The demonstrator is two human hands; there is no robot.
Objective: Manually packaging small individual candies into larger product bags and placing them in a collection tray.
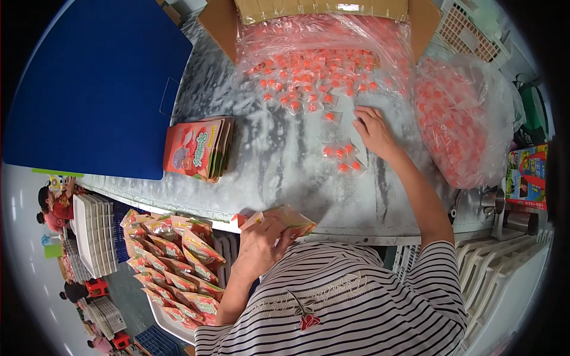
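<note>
At the table's front edge my left hand (261,244) is closed around a printed pouch (286,218), which lies tilted toward me. My right hand (375,132) is over the tabletop, fingers stretched to the left and slightly bent, with nothing visible in them. Close to its fingertips is a clear-wrapped red candy (329,116). Several more wrapped candies (341,153) form a small group nearer to me. Beyond them a loose heap of the same candies (314,71) spreads out from a plastic-lined cardboard box (323,8).
A stack of flat pouches (199,148) lies left, beside a large blue panel (101,89). On the right sits a clear bag of candies (454,118). Plump pouches (175,261) stand in rows in a white tray (172,325) below left. White crates (499,285) are low right.
</note>
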